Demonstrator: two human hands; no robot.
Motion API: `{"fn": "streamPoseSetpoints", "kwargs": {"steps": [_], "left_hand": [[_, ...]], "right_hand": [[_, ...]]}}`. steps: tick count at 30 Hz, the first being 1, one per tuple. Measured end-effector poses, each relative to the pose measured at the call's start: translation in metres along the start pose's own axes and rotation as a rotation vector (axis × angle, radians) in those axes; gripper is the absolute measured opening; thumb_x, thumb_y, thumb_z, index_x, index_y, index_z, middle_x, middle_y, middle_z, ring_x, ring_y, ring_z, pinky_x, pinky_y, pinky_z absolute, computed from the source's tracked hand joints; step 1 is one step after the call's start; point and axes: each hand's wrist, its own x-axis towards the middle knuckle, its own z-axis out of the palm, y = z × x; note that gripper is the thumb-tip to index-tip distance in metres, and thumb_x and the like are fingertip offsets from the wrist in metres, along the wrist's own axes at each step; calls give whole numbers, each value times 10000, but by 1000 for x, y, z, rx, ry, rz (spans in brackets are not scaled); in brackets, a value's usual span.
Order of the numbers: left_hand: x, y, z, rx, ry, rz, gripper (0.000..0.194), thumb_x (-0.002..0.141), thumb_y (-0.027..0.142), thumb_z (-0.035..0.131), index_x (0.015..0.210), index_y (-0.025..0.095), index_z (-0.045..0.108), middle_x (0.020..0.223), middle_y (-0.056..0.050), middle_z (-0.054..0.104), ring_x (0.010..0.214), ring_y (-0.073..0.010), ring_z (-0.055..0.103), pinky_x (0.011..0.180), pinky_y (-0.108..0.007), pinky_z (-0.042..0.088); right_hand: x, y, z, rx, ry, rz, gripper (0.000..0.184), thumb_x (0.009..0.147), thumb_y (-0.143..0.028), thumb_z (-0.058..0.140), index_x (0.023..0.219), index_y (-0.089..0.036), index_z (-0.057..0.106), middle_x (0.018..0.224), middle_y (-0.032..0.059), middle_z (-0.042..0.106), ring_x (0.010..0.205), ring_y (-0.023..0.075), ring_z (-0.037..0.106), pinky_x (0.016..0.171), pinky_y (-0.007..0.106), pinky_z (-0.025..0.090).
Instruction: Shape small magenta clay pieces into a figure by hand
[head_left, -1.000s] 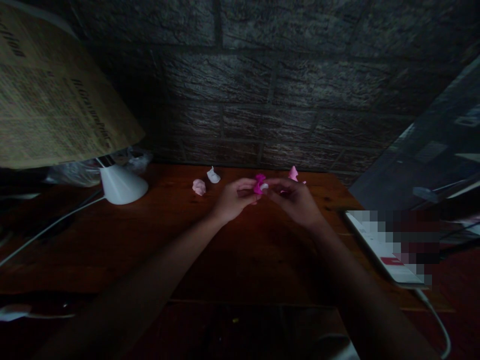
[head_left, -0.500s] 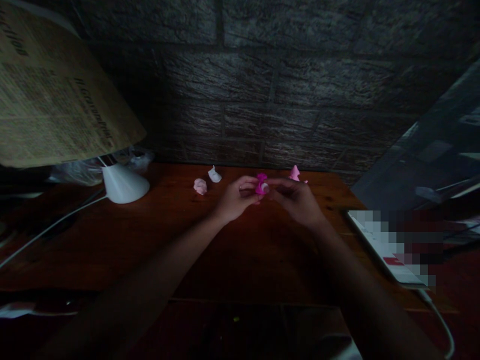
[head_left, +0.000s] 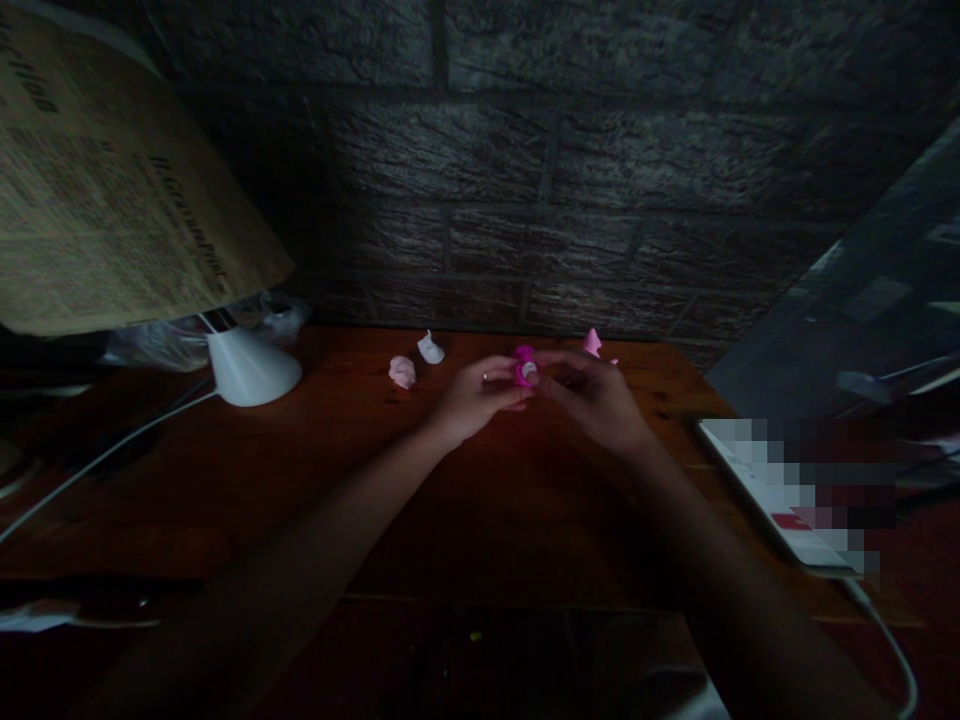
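Observation:
Over the wooden table, my left hand (head_left: 478,400) grips a small magenta piece (head_left: 523,352) between thumb and fingers; it looks like modelling clay and has a whitish round patch (head_left: 529,370) on its near side. My right hand (head_left: 600,400) meets it from the other side, thumb and forefinger pinched at the whitish patch. Fingers cover part of the piece. Left of my hands, a pale pink lump (head_left: 402,372) and a white lump (head_left: 430,347) lie near the wall. Behind my right hand, a brighter pink pointed piece (head_left: 592,342) is partly hidden.
A lamp with a newsprint-patterned shade (head_left: 127,190) and white base (head_left: 253,368) stands at left, its cord crossing the table (head_left: 300,500). Clear plastic (head_left: 161,343) lies behind it. A flat, partly pixelated device (head_left: 780,510) with a white cable rests at right. A brick-patterned wall (head_left: 487,160) closes the back.
Both hands stay in nearly the same place around the magenta piece. Its whitish patch is turned slightly more toward me, and my right fingertips have shifted a little. The view has moved slightly.

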Motion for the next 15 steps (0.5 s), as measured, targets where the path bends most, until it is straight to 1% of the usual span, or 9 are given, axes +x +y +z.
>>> {"fn": "streamPoseSetpoints", "kwargs": {"steps": [3, 5, 6, 9, 12, 15], "left_hand": [[1, 1, -2, -53, -5, -51, 328, 730, 146, 818, 1036, 167, 702, 1009, -81, 738, 914, -184, 715, 845, -351, 568], [2, 0, -3, -77, 17, -55, 337, 723, 136, 816, 1041, 167, 706, 1009, -79, 739, 924, -180, 705, 854, -344, 555], [2, -1, -4, -79, 29, -47, 333, 720, 132, 812, 1035, 164, 708, 1000, -78, 740, 919, -176, 699, 859, -343, 549], [4, -3, -4, -15, 54, 20, 332, 700, 121, 809, 1014, 154, 709, 1000, -74, 744, 929, -173, 687, 912, -363, 524], [6, -5, -3, 100, 63, 124, 310, 678, 114, 815, 961, 155, 695, 1010, -62, 749, 962, -182, 687, 958, -390, 509], [7, -6, -3, 171, 61, 204, 276, 706, 114, 793, 946, 161, 665, 990, -57, 753, 958, -187, 700, 940, -389, 524]], "right_hand": [[1, 5, -2, 44, 77, 35, 242, 835, -421, 723, 994, -248, 783, 1002, 58, 775, 843, 208, 697, 831, 394, 556], [0, 8, -4, 22, 122, 66, 242, 852, -411, 704, 998, -235, 783, 967, 61, 778, 736, 183, 678, 790, 388, 560], [0, 10, -4, 5, 131, 74, 235, 858, -400, 699, 1000, -235, 785, 966, 63, 778, 717, 178, 674, 782, 389, 559], [0, 12, -4, -17, 102, 56, 202, 876, -359, 684, 1005, -245, 789, 1013, 66, 779, 810, 199, 701, 819, 399, 557], [-1, 11, 0, 17, 65, -4, 189, 875, -347, 681, 986, -239, 789, 1010, 64, 783, 910, 218, 713, 871, 403, 551], [-1, 10, 3, 39, 33, -51, 201, 869, -372, 693, 978, -231, 785, 974, 60, 783, 884, 208, 709, 839, 379, 555]]}}
